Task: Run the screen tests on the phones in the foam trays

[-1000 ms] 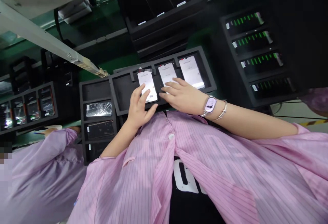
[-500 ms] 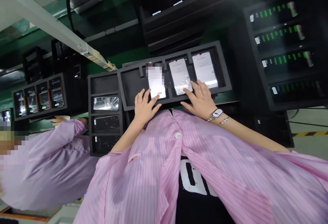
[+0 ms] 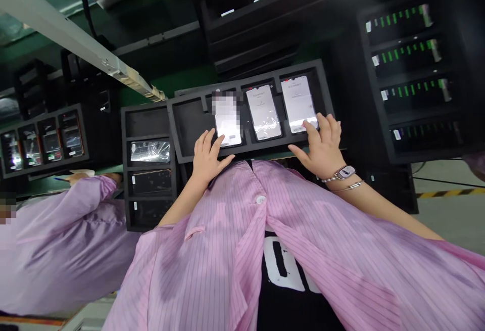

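Three smartphones with lit white screens lie in separate slots of a black tray in front of me. Over the lower end of the left smartphone is my left hand, fingers spread and one fingertip at the screen's lower edge. The middle smartphone lies between my hands with neither on it. My right hand, with a watch and bracelet at the wrist, has its fingers apart. Its index fingertip is at the bottom of the right smartphone. Neither hand grasps anything.
A second black tray with dark phones adjoins on the left, and another phone tray stands farther left. At right is a black rack with green-marked rows. A co-worker's purple sleeve is at left; a white beam slants overhead.
My right hand has moved right, from the middle smartphone to the bottom of the right one. My left hand stays by the left smartphone. The view has shifted slightly.
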`<state>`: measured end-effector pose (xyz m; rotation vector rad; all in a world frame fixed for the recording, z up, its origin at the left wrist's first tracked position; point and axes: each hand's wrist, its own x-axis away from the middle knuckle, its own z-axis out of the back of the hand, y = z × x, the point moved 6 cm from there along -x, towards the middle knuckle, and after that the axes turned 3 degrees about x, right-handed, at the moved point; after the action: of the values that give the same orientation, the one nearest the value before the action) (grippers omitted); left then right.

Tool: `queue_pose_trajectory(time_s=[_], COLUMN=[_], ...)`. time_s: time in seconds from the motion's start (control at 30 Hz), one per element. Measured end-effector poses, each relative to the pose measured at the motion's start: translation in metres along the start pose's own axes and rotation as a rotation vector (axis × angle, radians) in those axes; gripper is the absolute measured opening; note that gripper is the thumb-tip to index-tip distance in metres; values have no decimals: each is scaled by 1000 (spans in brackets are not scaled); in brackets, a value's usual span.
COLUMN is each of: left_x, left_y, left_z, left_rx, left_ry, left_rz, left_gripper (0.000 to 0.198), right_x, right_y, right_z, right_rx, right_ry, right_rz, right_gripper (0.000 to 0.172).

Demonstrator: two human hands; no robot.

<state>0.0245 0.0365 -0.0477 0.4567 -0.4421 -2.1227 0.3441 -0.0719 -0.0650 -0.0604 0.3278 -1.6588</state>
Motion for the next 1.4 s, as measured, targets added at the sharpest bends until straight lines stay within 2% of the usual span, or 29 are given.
queue_pose_trajectory(time_s=[0.23, 0.47, 0.6, 0.67, 0.87, 1.03, 1.17, 1.4], left_x=[3, 6, 6, 6, 4, 5, -4, -47], left_y=[1, 1, 1, 0, -1, 1, 2, 2], left_z=[2, 0, 0, 0, 1, 1, 7, 19], left_rx=[-66, -59, -63, -70, -37, -21, 42, 55], left_ry=[63, 3, -19, -11, 26, -6, -48, -56], left_rz=[-55, -27, -31, -36, -43, -26, 30, 104], left_gripper=[63, 61, 54, 50, 63, 69, 78, 81], right_x=[-11, -15, -18, -18, -2, 4, -17, -69], right_y=[-61, -76, -84, -83, -49, -34, -40, -53], right_z=[-9, -19, -21, -20, -3, -2, 4, 11], right_rx=[-93, -82, -49, -48, -54, -56, -71, -36], right_ry=[-16, 22, -61, -103, -43, -53, 3, -63], right_rz=[252, 229, 214, 202, 117, 109, 120, 149], right_gripper=[75, 77, 60, 55, 74, 74, 77, 65])
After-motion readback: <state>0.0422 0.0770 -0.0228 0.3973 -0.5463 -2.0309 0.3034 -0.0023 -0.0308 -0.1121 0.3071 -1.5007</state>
